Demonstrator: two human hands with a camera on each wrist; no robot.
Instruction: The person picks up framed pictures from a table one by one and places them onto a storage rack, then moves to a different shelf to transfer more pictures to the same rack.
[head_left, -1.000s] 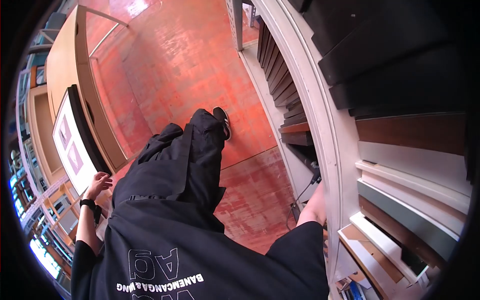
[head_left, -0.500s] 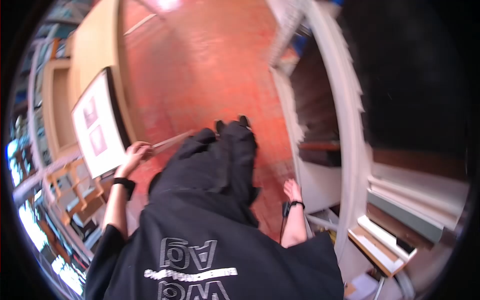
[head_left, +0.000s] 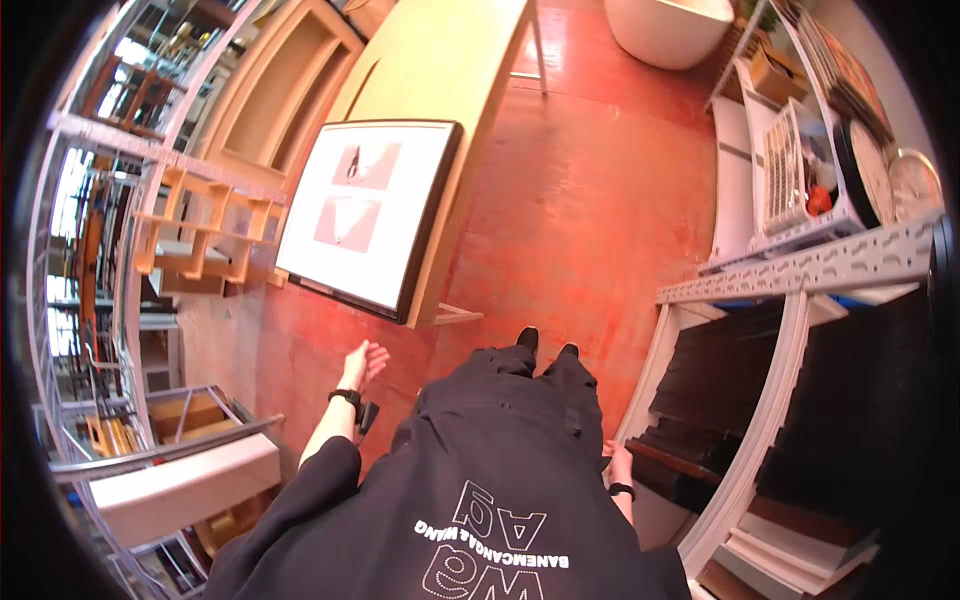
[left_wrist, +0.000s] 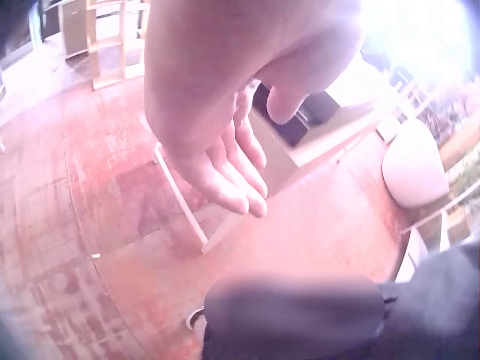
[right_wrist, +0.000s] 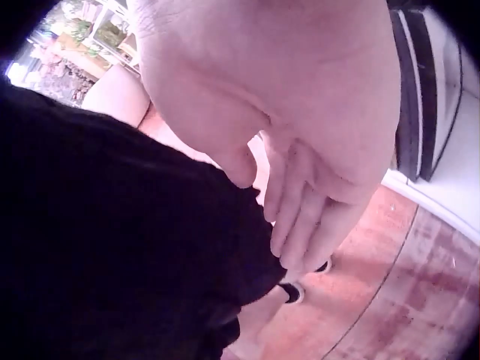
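Observation:
My left hand [head_left: 365,364] hangs in the air with loosely bent fingers and holds nothing. In the left wrist view its fingers [left_wrist: 232,176] droop over the red floor. A black-framed picture [head_left: 365,215] with two small prints on a white ground lies on the wooden desk [head_left: 440,50], ahead of that hand. Down beside the dark clothing, my right hand [head_left: 618,464] is near the shelf on the right. The right wrist view shows its relaxed, slightly bent fingers [right_wrist: 304,225] with nothing in them, close to the black cloth [right_wrist: 120,225].
On the right stands a pale metal shelf [head_left: 800,262] with stacked dark boards [head_left: 715,365]. A white tub [head_left: 672,28] sits at the far end of the red floor [head_left: 590,190]. Wooden cubby shelving [head_left: 200,215] and a rack with a white beam [head_left: 190,482] line the left.
The view has swung toward the right, bringing the tub into sight. My left hand has come away from the picture's edge, and my right hand has moved from the shelf to the body's side.

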